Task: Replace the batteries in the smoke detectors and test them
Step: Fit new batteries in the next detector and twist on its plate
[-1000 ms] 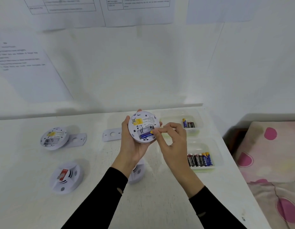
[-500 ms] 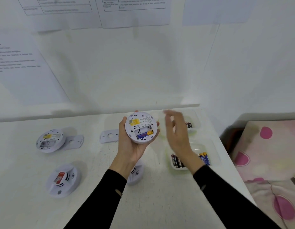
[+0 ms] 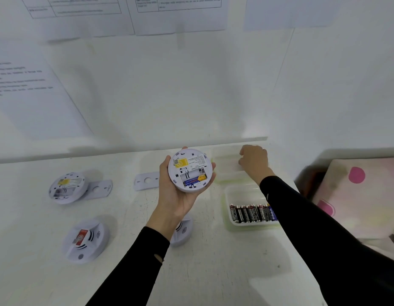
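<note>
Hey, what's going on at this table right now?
A person is swapping batteries in smoke detectors. The left hand holds one detector back-up, its compartment open with one blue battery in and the slot beside it empty. The right hand reaches into the far tray; what it grips can't be seen. The near tray holds a row of batteries. Three more detectors lie on the table, one back-up and open.

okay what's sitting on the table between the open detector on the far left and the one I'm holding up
In the head view, two flat white mounting plates: one tucked against the open detector, another beside your left hand, which holds the detector. Bare table separates them.
</note>
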Tool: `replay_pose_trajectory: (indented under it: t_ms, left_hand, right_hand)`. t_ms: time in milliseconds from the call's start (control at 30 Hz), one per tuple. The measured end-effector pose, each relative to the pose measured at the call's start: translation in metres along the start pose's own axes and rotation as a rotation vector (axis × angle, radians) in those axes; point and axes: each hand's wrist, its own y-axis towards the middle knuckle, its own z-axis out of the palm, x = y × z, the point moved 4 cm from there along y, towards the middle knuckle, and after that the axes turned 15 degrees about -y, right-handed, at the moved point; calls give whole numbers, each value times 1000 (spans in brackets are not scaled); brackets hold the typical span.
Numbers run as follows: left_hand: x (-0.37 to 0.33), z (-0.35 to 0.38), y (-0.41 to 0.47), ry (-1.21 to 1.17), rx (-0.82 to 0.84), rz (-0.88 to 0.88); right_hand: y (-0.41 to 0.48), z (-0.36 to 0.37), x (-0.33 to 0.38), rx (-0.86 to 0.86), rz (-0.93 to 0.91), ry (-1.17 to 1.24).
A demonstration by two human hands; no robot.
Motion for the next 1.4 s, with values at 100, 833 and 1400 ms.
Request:
replay_pose_trajectory:
  t_ms: [100,833,1400]
  left_hand:
    - [0,0,1,-8,7,-2]
    - [-3,-11,10,94,-65,33]
    - [-5,-13,6,120,-95,-48]
  right_hand:
    - [-2,2,-3,24,0,34]
    - [-136,-115,52,-475,-603,1014]
    - [-145,-72,59,-710,-820,331]
